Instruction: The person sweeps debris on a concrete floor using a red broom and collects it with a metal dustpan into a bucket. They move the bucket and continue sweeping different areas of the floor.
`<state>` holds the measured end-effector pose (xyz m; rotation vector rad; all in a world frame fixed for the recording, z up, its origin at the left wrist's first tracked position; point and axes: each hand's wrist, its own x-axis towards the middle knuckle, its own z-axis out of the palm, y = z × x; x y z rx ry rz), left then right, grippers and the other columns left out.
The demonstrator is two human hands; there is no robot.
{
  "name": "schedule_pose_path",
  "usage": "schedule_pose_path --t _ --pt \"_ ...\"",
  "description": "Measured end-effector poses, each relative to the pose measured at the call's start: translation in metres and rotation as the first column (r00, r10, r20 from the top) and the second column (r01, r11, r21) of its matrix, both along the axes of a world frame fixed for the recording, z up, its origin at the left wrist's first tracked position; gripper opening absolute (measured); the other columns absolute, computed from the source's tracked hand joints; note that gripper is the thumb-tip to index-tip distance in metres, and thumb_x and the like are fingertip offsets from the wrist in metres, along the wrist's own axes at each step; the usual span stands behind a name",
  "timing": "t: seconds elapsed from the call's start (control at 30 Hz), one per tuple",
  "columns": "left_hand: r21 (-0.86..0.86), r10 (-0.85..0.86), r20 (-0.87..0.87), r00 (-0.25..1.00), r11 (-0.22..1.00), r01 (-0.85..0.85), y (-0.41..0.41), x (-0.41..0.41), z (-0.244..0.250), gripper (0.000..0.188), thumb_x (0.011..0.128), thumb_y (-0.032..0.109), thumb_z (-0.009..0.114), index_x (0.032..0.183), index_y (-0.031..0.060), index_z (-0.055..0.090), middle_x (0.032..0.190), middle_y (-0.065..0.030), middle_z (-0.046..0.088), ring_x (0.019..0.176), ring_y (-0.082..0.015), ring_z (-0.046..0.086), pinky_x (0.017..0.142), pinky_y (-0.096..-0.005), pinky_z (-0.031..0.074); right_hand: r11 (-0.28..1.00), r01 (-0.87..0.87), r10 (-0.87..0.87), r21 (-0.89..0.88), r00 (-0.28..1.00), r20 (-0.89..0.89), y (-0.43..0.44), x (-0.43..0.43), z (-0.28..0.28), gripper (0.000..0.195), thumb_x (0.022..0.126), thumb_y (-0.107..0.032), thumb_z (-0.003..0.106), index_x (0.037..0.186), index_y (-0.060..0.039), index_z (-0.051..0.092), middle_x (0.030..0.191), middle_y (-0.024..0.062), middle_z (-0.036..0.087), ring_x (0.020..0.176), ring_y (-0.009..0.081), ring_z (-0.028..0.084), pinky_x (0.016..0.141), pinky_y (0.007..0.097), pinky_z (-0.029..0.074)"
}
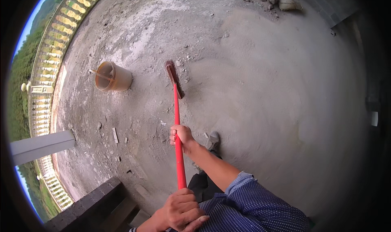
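Note:
A push broom with a red handle runs up the middle of the view, away from my body. My right hand is wrapped around the handle partway down it. Near the handle's upper end, close to my waist, my left hand grips it too. The brown broom head rests on the dusty concrete floor, its dark bristles facing right. Small pieces of rubble lie beside the bristles. The handle's end is hidden by my left hand.
An open plastic bucket stands left of the broom head. Debris litters the floor's left side, near a pillar and balustrade. A block wall borders the lower left. One sack lies at the upper right. My shoe shows below.

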<state>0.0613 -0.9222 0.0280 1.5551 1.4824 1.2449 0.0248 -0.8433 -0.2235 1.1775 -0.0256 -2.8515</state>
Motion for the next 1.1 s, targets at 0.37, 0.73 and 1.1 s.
schedule_pose_path --t 0.37,0.73,1.1 --pt "0.011 0.48 0.228 0.847 0.869 -0.495 -0.092 0.056 -0.053 0.017 0.074 0.003 0.055 0.058 0.0003 0.05 0.052 -0.0071 0.043 0.046 -0.0227 0.043 0.053 -0.0361 0.041 0.954 -0.271 0.217 0.126 0.919 0.329 -0.053 0.104 -0.05 0.018 0.076 -0.009 0.047 0.06 -0.0131 0.039 0.051 -0.0005 0.04 0.041 0.0128 0.038 0.039 0.0284 0.035" --pt "0.071 0.78 0.214 0.589 0.588 -0.805 -0.222 0.241 -0.006 0.018 0.076 0.007 0.051 0.059 0.0005 0.05 0.051 -0.0081 0.044 0.047 -0.0213 0.044 0.054 -0.0356 0.04 0.785 -0.605 0.587 0.135 0.795 0.153 -0.191 0.201 -0.019 0.012 0.079 -0.012 0.05 0.07 -0.0128 0.043 0.056 -0.0018 0.044 0.045 0.0133 0.044 0.043 0.0306 0.038" --pt "-0.187 0.981 0.057 -0.186 -0.172 -0.967 -0.275 0.346 0.036 0.022 0.086 0.011 0.051 0.075 -0.0072 0.055 0.052 -0.0091 0.047 0.046 -0.0181 0.044 0.05 -0.0359 0.042 0.48 -0.827 0.856 -0.292 0.368 0.362 -0.376 0.392 -0.068 0.015 0.08 -0.004 0.046 0.068 -0.01 0.039 0.052 -0.0002 0.04 0.043 0.0135 0.041 0.041 0.0313 0.037"
